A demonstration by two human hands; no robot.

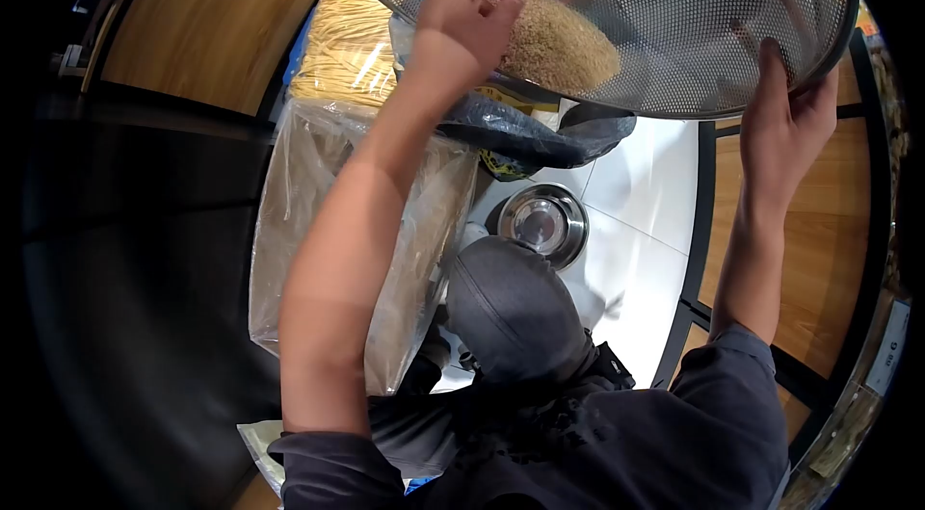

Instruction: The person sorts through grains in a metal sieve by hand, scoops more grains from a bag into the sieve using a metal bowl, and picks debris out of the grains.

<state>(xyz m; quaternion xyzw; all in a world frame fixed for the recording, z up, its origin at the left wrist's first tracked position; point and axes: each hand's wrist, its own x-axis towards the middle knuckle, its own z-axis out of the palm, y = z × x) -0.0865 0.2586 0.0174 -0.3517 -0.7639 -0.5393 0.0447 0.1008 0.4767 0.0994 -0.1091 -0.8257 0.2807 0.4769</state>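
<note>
A large round wire-mesh sieve (694, 19) with a dark rim spans the top of the view. A heap of small tan grains (564, 46) lies in it, towards its near left side. My left hand (469, 19) is over the sieve at the left edge of the heap, fingers curled together; what they hold, if anything, is hidden. On the right, my right hand (795, 130) grips the sieve's rim, its thumb up against the mesh and the other fingers mostly out of sight.
Under the sieve lies a black plastic bag (520, 136). A plastic-lined box (337, 192) and a wrapped bundle of thin yellow sticks (342, 43) stand at left. A shiny metal bowl (546, 226) is on the white tiled floor (641, 211). Wooden cabinets (800, 221) flank both sides.
</note>
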